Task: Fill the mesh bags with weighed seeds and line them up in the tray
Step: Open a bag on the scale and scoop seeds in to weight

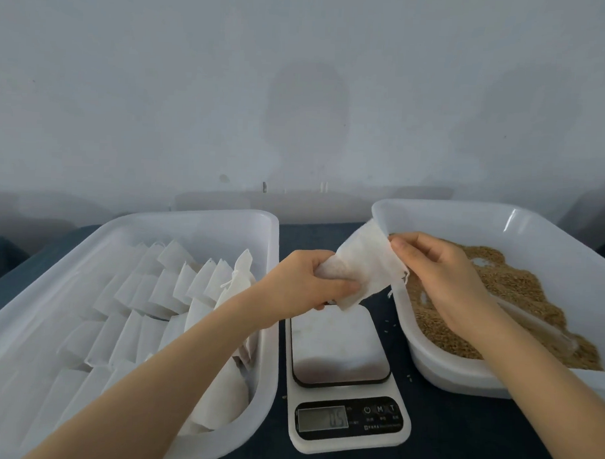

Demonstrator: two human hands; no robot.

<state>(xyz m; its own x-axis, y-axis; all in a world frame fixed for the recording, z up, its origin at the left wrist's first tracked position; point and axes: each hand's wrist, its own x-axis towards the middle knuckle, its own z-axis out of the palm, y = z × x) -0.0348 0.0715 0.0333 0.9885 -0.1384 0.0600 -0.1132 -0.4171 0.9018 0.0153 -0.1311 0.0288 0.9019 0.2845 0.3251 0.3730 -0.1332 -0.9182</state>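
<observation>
Both hands hold one white mesh bag (pixel 363 265) in the air above the scale (pixel 341 354). My left hand (pixel 308 281) grips its lower end in curled fingers. My right hand (pixel 433 268) pinches the bag's upper edge by the rim of the seed tray (pixel 466 214). Brown seeds (pixel 518 291) cover that tray's floor on the right. The white tray (pixel 198 219) on the left holds several white bags (pixel 175 286) laid in overlapping rows.
The digital scale sits between the two trays on a dark table (pixel 458 434); its display (pixel 323 419) is lit. A few loose seeds (pixel 390 323) lie on the table beside the scale. A pale wall (pixel 299 92) rises close behind the trays.
</observation>
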